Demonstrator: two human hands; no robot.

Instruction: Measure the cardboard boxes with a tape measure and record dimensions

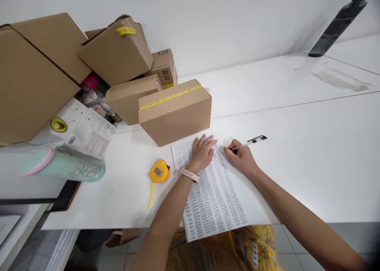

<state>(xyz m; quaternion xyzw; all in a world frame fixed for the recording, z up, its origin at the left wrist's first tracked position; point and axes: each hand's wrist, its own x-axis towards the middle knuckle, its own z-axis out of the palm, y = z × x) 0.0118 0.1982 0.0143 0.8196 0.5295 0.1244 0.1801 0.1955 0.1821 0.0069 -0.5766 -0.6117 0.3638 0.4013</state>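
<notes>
A sheet of paper (225,207) covered with columns of handwriting lies on the white table, its lower edge hanging past the table's front. My left hand (203,152) rests flat on the upper part of the sheet, fingers spread; a pale pink band circles that wrist. In my right hand (242,158) is a pen (249,142) with a black end, its tip near the sheet's upper right edge. The pen's point is hidden by my fingers. Left of the sheet sits a yellow tape measure (159,171) with a short length of tape out.
Just beyond the paper stands a cardboard box (178,116) with yellow tape. More boxes (115,53) are piled at the back left. A mint green bottle (68,165) stands at the left, and a dark bottle (335,25) at the back right. The white table (311,144) meets a wall.
</notes>
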